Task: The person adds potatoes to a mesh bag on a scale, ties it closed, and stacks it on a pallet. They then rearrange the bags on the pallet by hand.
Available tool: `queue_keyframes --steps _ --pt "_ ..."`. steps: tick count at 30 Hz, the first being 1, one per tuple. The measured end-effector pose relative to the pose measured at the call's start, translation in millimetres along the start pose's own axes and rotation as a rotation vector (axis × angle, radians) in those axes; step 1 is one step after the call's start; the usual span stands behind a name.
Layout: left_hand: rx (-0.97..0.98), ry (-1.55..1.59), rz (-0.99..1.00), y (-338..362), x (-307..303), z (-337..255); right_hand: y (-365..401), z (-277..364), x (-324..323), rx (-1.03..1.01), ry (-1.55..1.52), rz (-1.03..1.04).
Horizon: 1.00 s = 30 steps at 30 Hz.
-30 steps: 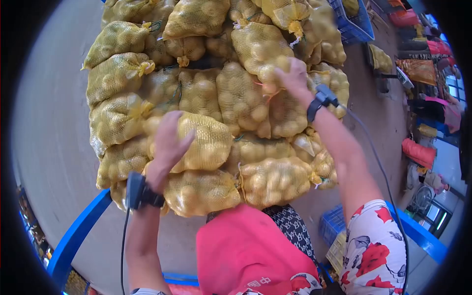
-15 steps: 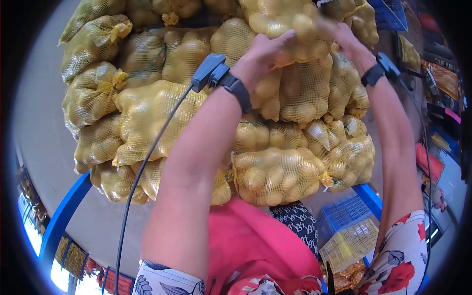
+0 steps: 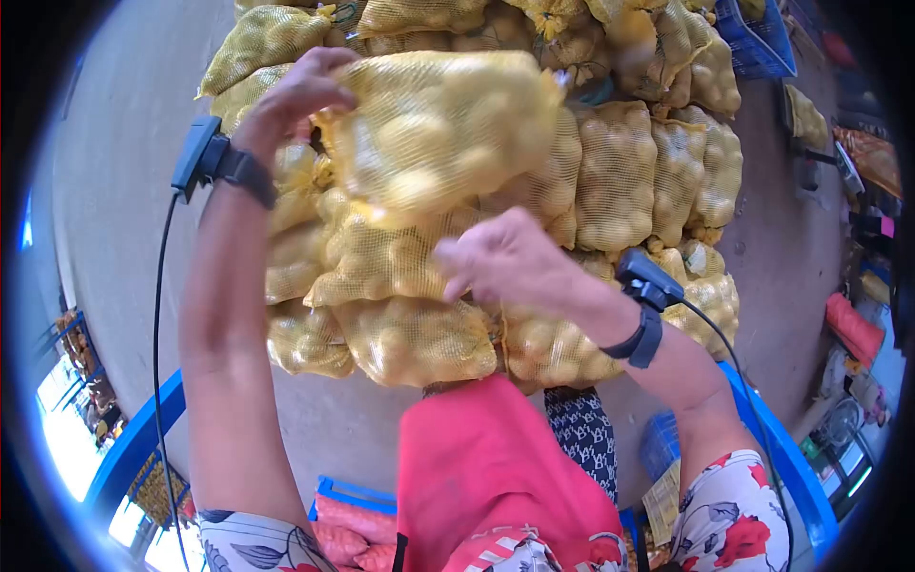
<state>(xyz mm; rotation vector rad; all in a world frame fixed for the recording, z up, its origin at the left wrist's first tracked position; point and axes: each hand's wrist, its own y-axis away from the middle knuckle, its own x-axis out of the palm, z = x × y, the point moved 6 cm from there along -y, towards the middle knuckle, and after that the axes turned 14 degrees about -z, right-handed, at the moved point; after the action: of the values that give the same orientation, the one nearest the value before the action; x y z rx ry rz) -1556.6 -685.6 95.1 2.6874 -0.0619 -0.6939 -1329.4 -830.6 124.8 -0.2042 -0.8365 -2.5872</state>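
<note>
My left hand (image 3: 291, 95) grips the left end of a yellow mesh bag of potatoes (image 3: 443, 129), held up and blurred in front of the stack of the same bags (image 3: 658, 172). My right hand (image 3: 505, 262) is just below the lifted bag's lower edge, back toward the camera. Its fingers are loosely bent and I see nothing gripped between them. It hovers over the stacked bags in the lower rows (image 3: 415, 338). Both wrists carry a black band with a small device and a cable.
The stack stands on a cart with a blue frame (image 3: 143, 443). A blue crate (image 3: 758, 38) is at the top right and another crate (image 3: 662, 443) at my lower right. Grey concrete floor (image 3: 114, 191) lies to the left; bright bundles line the right wall.
The bag held high with both hands has come down and toward the left. My right hand has let go of its top and dropped below it; my left hand has shifted to its left end.
</note>
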Motion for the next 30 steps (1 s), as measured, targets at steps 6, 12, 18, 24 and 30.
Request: queue_keyframes --steps 6,12,18,24,30 --pt "0.202 -0.664 -0.015 -17 8 115 -110 19 -66 -0.538 0.756 -0.446" --pt "0.35 -0.881 -0.292 30 28 132 -197 -49 -54 -0.25 0.763 -0.476" --pt "0.67 -0.788 -0.639 83 26 148 -140 -87 -20 -0.342 1.193 -0.515" --pt "0.624 -0.744 -0.611 88 19 139 -149 -78 -26 -0.088 1.281 -0.422" --pt "0.538 -0.592 -0.552 107 17 148 -126 -79 -1 -0.228 1.329 -0.535"
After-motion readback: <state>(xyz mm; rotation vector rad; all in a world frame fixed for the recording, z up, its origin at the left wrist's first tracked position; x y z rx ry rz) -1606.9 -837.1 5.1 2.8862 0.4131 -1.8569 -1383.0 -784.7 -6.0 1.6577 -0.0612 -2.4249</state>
